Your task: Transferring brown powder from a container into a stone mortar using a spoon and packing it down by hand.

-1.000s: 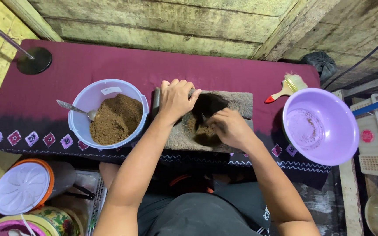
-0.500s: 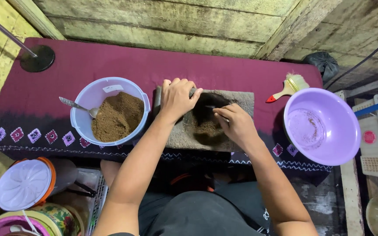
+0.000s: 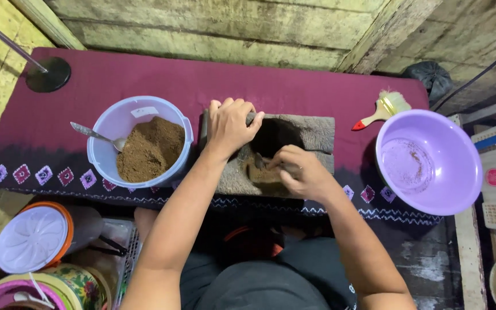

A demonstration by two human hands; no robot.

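Soft, even overhead light; the shiny round lilac plastic basin [image 3: 429, 161] at three o'clock shows mild glare. Shadows deepen toward six o'clock. Focus is sharp, with slight bending at the edges.

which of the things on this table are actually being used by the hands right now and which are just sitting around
In use:
left hand, steadying the stone block
stone block with a dark hollow
right hand, its grip closed on a small tool
small tool, mostly hidden

Lying about:
tub of brown powder
spoon in the tub
paintbrush
purple basin
black round base
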